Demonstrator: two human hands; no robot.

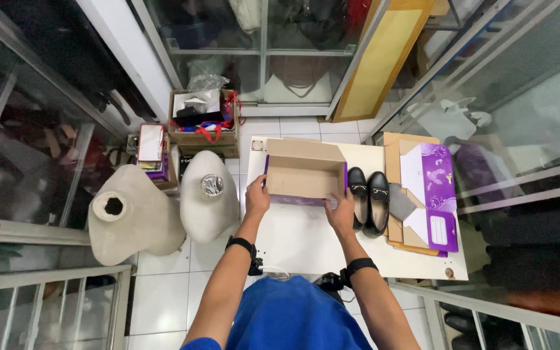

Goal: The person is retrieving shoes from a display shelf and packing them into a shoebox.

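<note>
Two hands, left [256, 196] and right [341, 212], each grip pinching the open box's [306, 170] near edge, shoes [369, 198] just beside.

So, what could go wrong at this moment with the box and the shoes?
The open purple box is gripped only at its near corners by the left hand and right hand, so its thin cardboard wall may bend. The black shoes stand right beside it; sliding the box rightwards could push them.
</note>
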